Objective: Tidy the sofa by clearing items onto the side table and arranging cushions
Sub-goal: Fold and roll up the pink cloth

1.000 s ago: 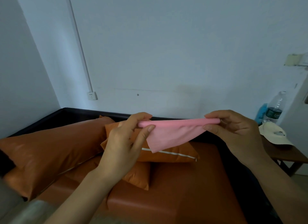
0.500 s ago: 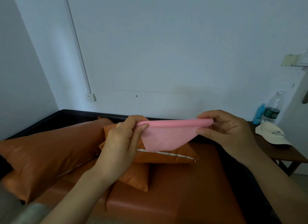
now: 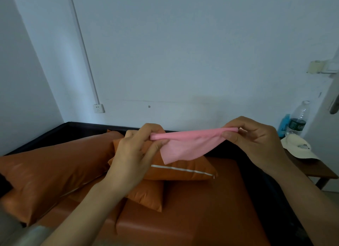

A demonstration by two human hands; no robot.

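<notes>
- Left hand (image 3: 134,154) pinching one end of a folded pink cloth (image 3: 189,145) between thumb and curled fingers.
- Right hand (image 3: 256,141) pinching the other end, cloth stretched between the fingertips, loose corner hanging below.
- Just beyond and under the fingers: two orange cushions (image 3: 181,169) stacked on the sofa (image 3: 183,218).
- Right of the right-hand fingers: side table (image 3: 315,169) with cap (image 3: 297,149) and bottle (image 3: 299,119).

Head-worn view, facing forward and down, near sofa (image 3: 183,218)
</notes>
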